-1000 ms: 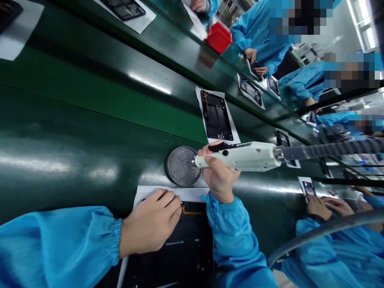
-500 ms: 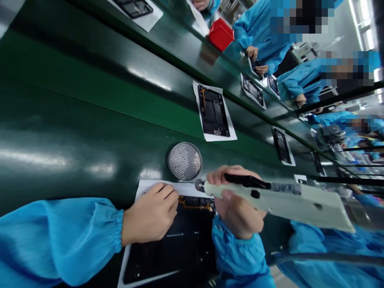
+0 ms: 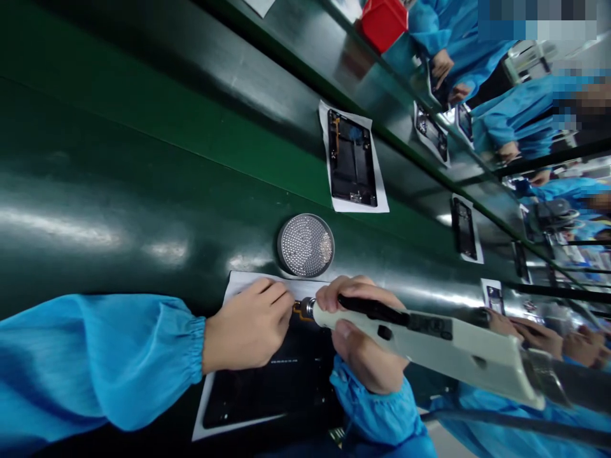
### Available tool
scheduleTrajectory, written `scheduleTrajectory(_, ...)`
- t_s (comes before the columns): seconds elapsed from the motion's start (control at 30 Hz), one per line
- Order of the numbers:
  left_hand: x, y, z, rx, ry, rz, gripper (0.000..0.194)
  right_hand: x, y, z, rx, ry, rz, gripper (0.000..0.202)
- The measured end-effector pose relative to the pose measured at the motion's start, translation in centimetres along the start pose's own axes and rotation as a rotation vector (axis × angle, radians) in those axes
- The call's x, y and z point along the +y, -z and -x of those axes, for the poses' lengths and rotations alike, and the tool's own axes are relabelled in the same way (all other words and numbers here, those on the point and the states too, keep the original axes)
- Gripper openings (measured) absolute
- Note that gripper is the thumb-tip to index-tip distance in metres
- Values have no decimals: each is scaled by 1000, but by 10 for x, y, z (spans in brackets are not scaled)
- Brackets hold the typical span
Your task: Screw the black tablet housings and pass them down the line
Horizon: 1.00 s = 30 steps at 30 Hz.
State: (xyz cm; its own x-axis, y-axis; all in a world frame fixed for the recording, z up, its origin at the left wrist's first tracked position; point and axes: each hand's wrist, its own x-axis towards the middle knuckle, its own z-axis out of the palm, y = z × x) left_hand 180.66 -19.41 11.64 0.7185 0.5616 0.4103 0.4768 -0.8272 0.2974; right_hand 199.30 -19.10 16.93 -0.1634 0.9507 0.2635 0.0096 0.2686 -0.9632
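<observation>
An electric screwdriver (image 3: 429,337), pale with a black lever, lies in my closed right hand (image 3: 367,343). Its tip points left, at the upper part of a black tablet housing (image 3: 267,394) by an orange flex cable (image 3: 303,310). Beside the tip, my left hand (image 3: 252,326) rests on the housing's upper edge, fingers curled together; its fingertips and anything they pinch are hidden. Under the housing lies a white sheet (image 3: 238,281). Just beyond it stands a round grey dish (image 3: 306,245) with a perforated plate and small bright pieces, probably screws, at its right side.
Another tablet housing (image 3: 353,159) lies on white paper on the green bench ahead. More housings (image 3: 464,229) line the right side. A red bin (image 3: 383,24) stands across the bench near co-workers in blue sleeves (image 3: 515,117). A dark cable (image 3: 520,426) crosses the lower right.
The screwdriver's tip has come left and down to the housing, close to my left hand. My left hand stays at the housing's upper edge. The whole view has shifted slightly.
</observation>
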Motion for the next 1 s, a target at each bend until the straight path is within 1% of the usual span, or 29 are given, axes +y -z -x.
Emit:
scheduleTrajectory(0.17,0,1,0,-28,8,8,19,0,0,0,-6,-21,4,34)
scheduleTrajectory(0.47,1,3,-1,-19,11,12,19,2,0,-1,-5,-19,23,34)
scheduleTrajectory(0.7,0,2,-1,-46,2,7,19,3,1,0,-10,-34,2,35)
scheduleTrajectory(1.0,1,4,-2,-28,-1,6,18,2,0,0,-10,-34,0,36)
